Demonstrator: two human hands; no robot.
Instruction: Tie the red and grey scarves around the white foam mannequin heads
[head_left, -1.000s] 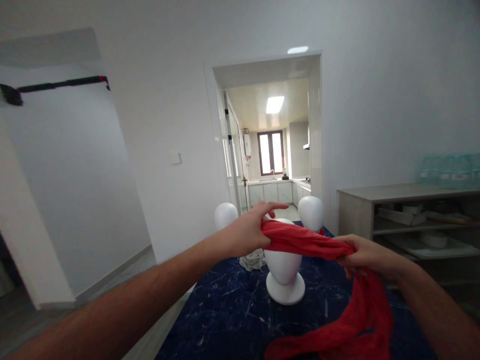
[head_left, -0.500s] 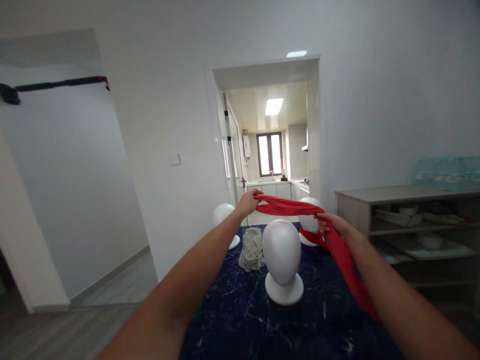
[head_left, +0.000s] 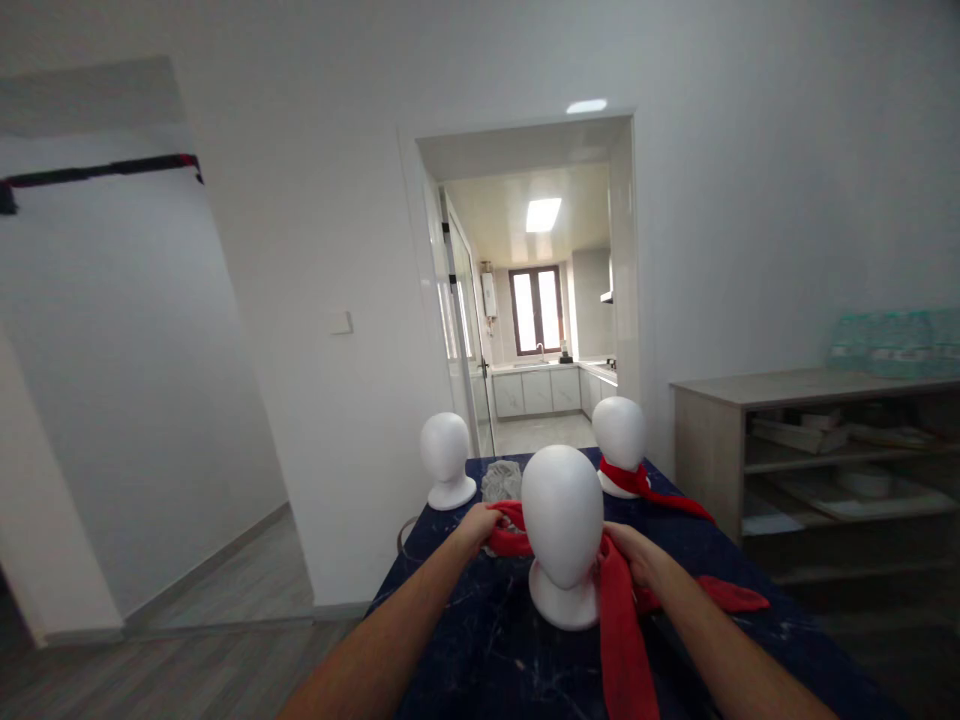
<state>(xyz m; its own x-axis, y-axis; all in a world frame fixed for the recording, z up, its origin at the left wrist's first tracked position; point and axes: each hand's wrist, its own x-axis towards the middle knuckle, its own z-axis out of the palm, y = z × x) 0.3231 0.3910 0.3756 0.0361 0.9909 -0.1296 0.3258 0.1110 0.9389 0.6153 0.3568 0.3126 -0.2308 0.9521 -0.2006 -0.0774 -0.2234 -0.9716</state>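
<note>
A white foam mannequin head (head_left: 562, 515) stands upright on its round base at the middle of the dark blue marbled table (head_left: 510, 655). Behind its neck passes a red scarf (head_left: 626, 640), one part showing at each side. My left hand (head_left: 478, 527) is closed on the scarf just left of the head. To the right, my right hand (head_left: 628, 552) grips it close to the neck, and a long end hangs down toward me. Another end (head_left: 731, 593) trails off right, past my right wrist. The stretch behind the head is hidden.
A second mannequin head (head_left: 445, 450) stands at the table's far left. At the far right, a third head (head_left: 619, 432) has a red scarf (head_left: 624, 478) round its neck. Crumpled grey cloth (head_left: 502, 480) lies between. A shelf unit (head_left: 709, 440) with bottles on top stands right.
Both hands have come down with the scarf, from above and behind the middle head to its neck level. The far heads and the third head's scarf show more fully.
</note>
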